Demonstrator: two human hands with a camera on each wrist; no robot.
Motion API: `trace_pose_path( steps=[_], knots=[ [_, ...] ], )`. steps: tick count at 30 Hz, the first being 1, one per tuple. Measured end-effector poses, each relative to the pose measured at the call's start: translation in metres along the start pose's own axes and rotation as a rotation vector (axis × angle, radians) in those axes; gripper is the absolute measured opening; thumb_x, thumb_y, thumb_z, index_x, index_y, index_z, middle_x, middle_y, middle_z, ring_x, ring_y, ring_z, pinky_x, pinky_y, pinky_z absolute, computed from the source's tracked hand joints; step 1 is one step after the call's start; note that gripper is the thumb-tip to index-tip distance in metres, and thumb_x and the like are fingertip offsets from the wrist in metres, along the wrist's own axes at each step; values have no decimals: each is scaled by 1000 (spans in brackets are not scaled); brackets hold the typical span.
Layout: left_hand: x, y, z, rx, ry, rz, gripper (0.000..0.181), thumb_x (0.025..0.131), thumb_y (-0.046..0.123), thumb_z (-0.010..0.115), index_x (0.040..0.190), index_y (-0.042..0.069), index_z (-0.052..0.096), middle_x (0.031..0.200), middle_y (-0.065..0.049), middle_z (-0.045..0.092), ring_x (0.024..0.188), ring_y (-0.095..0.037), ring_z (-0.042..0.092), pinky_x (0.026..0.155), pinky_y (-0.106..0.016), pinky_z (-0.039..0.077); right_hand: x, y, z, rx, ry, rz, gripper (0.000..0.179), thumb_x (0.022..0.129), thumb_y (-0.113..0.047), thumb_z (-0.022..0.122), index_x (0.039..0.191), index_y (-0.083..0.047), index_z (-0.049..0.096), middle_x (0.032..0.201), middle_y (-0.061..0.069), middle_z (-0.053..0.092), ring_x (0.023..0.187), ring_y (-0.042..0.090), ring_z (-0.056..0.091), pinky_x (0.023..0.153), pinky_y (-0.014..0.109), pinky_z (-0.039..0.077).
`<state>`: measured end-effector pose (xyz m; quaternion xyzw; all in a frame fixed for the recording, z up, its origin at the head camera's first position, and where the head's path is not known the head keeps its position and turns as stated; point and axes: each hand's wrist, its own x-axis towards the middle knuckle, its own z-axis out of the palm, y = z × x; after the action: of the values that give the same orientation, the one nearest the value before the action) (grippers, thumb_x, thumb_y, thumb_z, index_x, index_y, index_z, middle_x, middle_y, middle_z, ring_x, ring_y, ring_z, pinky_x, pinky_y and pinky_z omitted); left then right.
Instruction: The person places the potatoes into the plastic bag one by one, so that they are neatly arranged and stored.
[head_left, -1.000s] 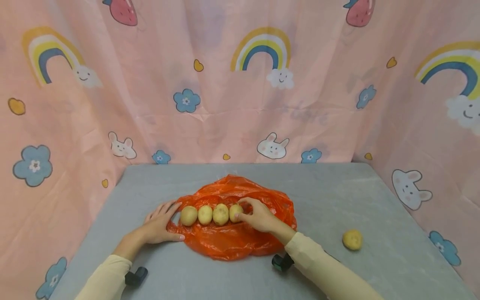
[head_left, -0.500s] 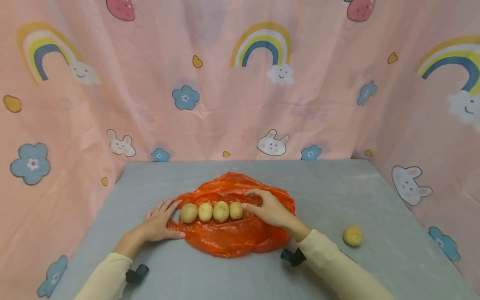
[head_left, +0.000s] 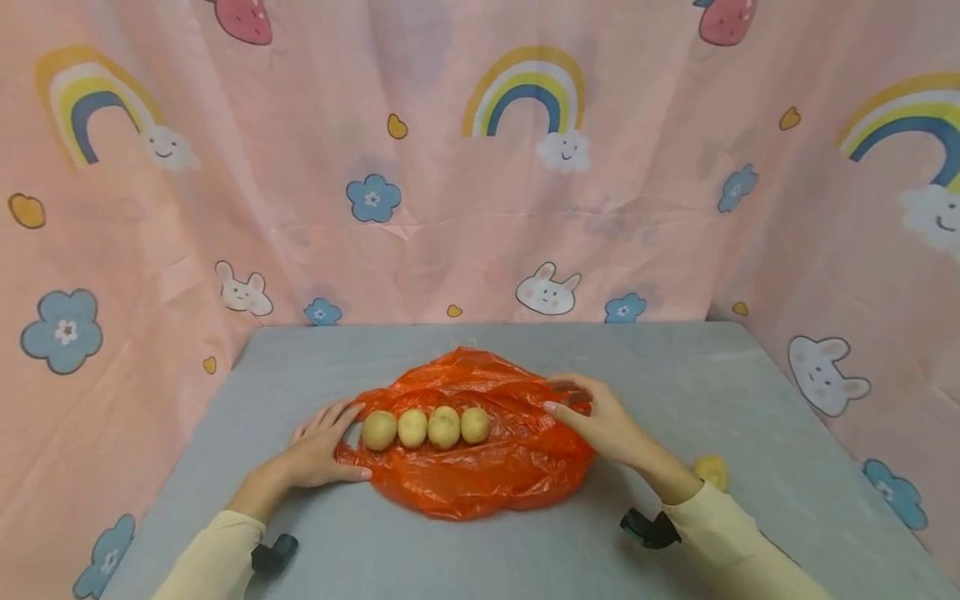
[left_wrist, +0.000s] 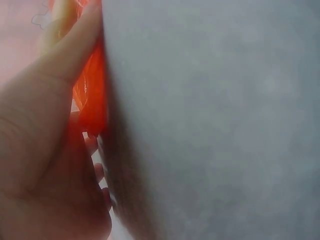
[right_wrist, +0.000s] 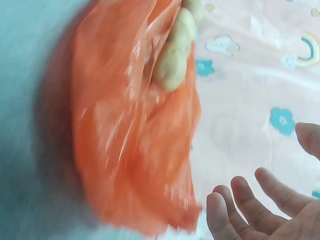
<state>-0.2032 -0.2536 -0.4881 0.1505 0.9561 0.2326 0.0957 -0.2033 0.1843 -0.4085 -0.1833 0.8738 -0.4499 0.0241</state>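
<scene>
Several potatoes (head_left: pixel 444 427) lie in a row on a crumpled orange plastic bag (head_left: pixel 480 483) in the head view. My left hand (head_left: pixel 321 450) rests at the bag's left end, its fingers spread beside the leftmost potato (head_left: pixel 379 431). Over the bag's right end is my right hand (head_left: pixel 600 421), thumb and fingers apart with nothing between them. The right wrist view shows the right hand's fingers (right_wrist: pixel 250 210) loosely extended, clear of the potatoes. In the left wrist view, the thumb (left_wrist: pixel 75 47) lies along the orange plastic (left_wrist: pixel 92 95).
A single potato (head_left: pixel 711 472) sits on the grey table (head_left: pixel 420 558) to the right, partly hidden behind the right forearm. A pink printed curtain (head_left: pixel 450 250) hangs at the back and both sides.
My right hand has let go of the rightmost potato in the row and moved right to the bag's end. The left hand and the potatoes stay in place.
</scene>
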Motion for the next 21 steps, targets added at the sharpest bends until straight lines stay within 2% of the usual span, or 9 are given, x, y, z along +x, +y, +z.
trace_pose_path(
  steps=[6, 13, 17, 19, 21],
  knots=[
    [3, -4, 3, -9, 14, -7, 113, 73, 65, 80, 160, 12, 29, 167, -17, 20, 152, -48, 16, 110, -78, 16, -18, 13, -25, -36, 54, 17, 40, 99, -20, 65, 133, 0, 60, 130, 22, 64, 110, 32, 62, 84, 36, 53],
    [3, -4, 5, 5, 23, -1, 111, 74, 60, 82, 159, 11, 30, 167, -17, 22, 151, -48, 17, 109, -77, 19, -40, 30, -48, -111, 71, 131, 45, 100, -27, 65, 137, -3, 57, 133, 22, 62, 115, 32, 59, 84, 34, 52],
    [3, -5, 6, 1, 27, 3, 112, 74, 63, 81, 159, 13, 30, 167, -17, 22, 151, -48, 18, 109, -79, 17, -49, 42, -62, -158, 83, 147, 46, 101, -27, 63, 137, -1, 56, 133, 25, 61, 113, 33, 59, 82, 32, 52],
    [2, -4, 4, -2, 23, 8, 112, 74, 66, 79, 160, 13, 29, 166, -19, 22, 151, -49, 18, 109, -79, 17, -52, 48, -68, -192, 101, 148, 45, 101, -28, 63, 137, -2, 57, 132, 25, 62, 111, 29, 60, 81, 30, 52],
    [2, -3, 3, -8, 18, 7, 114, 74, 69, 77, 160, 13, 28, 166, -19, 21, 151, -50, 17, 109, -79, 16, -56, 55, -74, -218, 119, 149, 45, 101, -29, 63, 136, -2, 58, 132, 24, 62, 108, 14, 59, 80, 26, 52]
  ],
)
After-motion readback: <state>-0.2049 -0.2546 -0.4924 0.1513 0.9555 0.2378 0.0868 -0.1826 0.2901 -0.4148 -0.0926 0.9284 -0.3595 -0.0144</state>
